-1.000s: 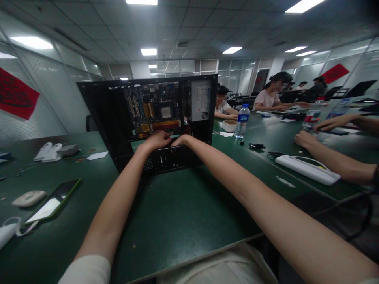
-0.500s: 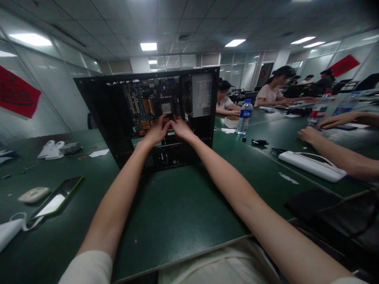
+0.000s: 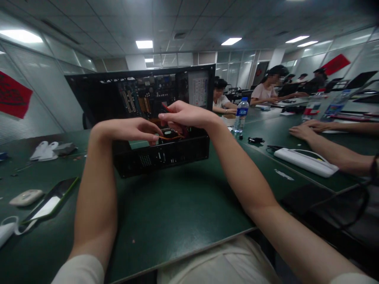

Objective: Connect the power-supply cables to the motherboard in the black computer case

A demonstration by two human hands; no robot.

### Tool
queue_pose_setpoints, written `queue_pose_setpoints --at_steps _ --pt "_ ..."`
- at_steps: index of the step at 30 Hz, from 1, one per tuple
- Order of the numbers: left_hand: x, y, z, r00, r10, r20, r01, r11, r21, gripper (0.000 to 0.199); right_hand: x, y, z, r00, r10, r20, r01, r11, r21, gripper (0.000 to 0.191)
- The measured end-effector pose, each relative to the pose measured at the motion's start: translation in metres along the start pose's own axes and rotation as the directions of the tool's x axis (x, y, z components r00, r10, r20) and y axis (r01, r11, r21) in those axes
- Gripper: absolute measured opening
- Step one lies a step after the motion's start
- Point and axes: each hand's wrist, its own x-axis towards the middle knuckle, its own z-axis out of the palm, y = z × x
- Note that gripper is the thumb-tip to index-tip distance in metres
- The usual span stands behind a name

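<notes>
An open black computer case [image 3: 166, 152] stands on the green table in front of me, its motherboard [image 3: 154, 94] and power supply [image 3: 199, 88] showing inside. My right hand [image 3: 186, 115] is closed around power cables; a red wire pokes out above its thumb. My left hand [image 3: 134, 129] reaches in from the left, bent at the wrist, its fingertips pinching yellow and black power cable wires [image 3: 171, 137]. These wires run between both hands over the case's lower opening. The cable ends are hidden behind my fingers.
Left on the table [image 3: 166, 221] lie a phone [image 3: 51, 200], a pale rounded case [image 3: 26, 198] and white objects. To the right are a water bottle [image 3: 241, 115], a black connector [image 3: 256, 140] and a white power strip [image 3: 304, 161]. A co-worker's arms [image 3: 334, 148] rest beyond it.
Both hands have drawn back from inside the case towards me, moving apart, with the wires now visible between them. My left wrist is bent more sharply. The view has shifted slightly.
</notes>
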Motion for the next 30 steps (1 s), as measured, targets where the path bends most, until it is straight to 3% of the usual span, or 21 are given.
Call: queue_pose_setpoints --at_steps 4,7,9,12,15,17,21,26,30 --pt "-0.008 -0.056 -0.016 1.0 -0.014 0.004 0.014 1.0 0.014 0.037 -0.019 -0.012 -0.011 0.997 0.067 0.033 -0.063 0.994 -0.093 0.025" --pt "-0.02 -0.073 -0.019 0.988 -0.068 -0.136 0.08 0.993 0.085 0.037 -0.026 -0.008 -0.02 0.984 0.179 0.009 -0.176 0.974 -0.141 0.017" --pt "-0.034 -0.053 -0.017 0.982 -0.064 -0.175 0.083 0.991 0.102 0.035 -0.032 -0.011 -0.022 0.971 0.24 -0.004 -0.237 0.956 -0.174 0.016" --pt "-0.058 0.012 -0.009 0.998 0.057 -0.037 -0.051 0.988 0.149 0.034 -0.042 -0.029 -0.018 0.962 0.273 -0.008 -0.266 0.931 -0.251 0.018" --pt "-0.076 0.08 -0.003 0.973 0.218 0.078 -0.229 0.955 0.19 0.036 -0.05 -0.047 -0.013 0.955 0.23 0.187 -0.139 0.904 -0.405 0.016" --pt "-0.08 0.105 -0.002 0.939 0.324 0.116 -0.342 0.917 0.205 0.037 -0.051 -0.051 -0.013 0.935 0.174 0.31 -0.006 0.88 -0.476 0.021" --pt "-0.075 0.113 -0.001 0.899 0.425 0.102 -0.437 0.873 0.216 0.032 -0.048 -0.046 -0.017 0.914 0.086 0.396 0.151 0.835 -0.53 0.029" --pt "-0.07 0.111 0.001 0.861 0.508 0.006 -0.5 0.845 0.191 0.027 -0.049 -0.045 -0.02 0.953 0.0 0.302 0.178 0.809 -0.56 0.024" --pt "-0.072 0.11 0.003 0.845 0.528 -0.081 -0.508 0.841 0.187 0.026 -0.049 -0.043 -0.024 0.962 -0.089 0.257 0.212 0.838 -0.502 0.025"
